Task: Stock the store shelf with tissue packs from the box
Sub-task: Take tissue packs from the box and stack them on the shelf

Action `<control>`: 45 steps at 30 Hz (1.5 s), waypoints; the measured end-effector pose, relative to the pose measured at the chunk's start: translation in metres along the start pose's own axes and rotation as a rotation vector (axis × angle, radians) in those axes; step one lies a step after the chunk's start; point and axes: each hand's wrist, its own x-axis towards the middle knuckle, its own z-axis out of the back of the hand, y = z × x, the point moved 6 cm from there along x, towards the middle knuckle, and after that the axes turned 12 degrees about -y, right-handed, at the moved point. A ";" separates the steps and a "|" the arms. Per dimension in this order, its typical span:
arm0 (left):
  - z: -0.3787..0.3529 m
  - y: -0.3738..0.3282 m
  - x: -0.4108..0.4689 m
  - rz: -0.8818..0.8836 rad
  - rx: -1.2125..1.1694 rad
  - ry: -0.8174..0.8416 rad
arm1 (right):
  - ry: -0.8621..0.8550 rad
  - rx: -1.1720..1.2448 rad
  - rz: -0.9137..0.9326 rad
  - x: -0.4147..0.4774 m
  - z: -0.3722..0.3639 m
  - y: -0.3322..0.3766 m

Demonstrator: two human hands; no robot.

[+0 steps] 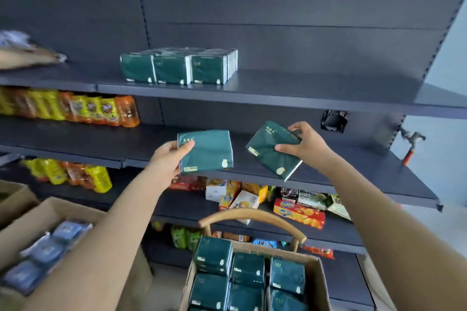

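My left hand (pixel 168 156) grips a dark green tissue pack (pixel 209 150) by its left edge, thumb on the front. My right hand (pixel 307 145) holds a second green tissue pack (pixel 269 151), tilted, by its right side. Both packs are raised in front of the second shelf (pixel 366 174). On the top shelf (pixel 303 93) stands a row of green tissue packs (pixel 177 67), several deep. Below, an open cardboard box (pixel 319 283) holds several more green packs (pixel 249 278).
A wooden chair back (pixel 252 216) curves behind the box. Another cardboard box (pixel 50 212) at left holds blue packs (pixel 45 252). Orange and yellow snack bags (pixel 83 110) fill the left shelves; biscuit boxes (pixel 298 212) lie on the lower shelf. A tap (pixel 410 141) sticks out at right.
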 end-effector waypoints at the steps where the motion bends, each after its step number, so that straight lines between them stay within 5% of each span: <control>1: 0.007 -0.016 0.007 -0.032 -0.006 -0.001 | -0.008 0.003 0.029 0.007 -0.001 0.019; 17: 0.086 -0.139 0.181 -0.241 0.042 0.123 | -0.147 -0.306 0.273 0.141 -0.117 0.215; 33: 0.053 -0.130 0.258 -0.244 0.003 0.155 | -0.248 -0.756 0.514 0.240 -0.184 0.196; 42: 0.023 -0.133 0.242 -0.251 -0.032 0.177 | -0.155 -0.674 0.426 0.255 -0.185 0.196; 45: 0.015 -0.135 0.231 -0.250 -0.046 0.174 | -0.289 -0.485 0.429 0.242 -0.168 0.203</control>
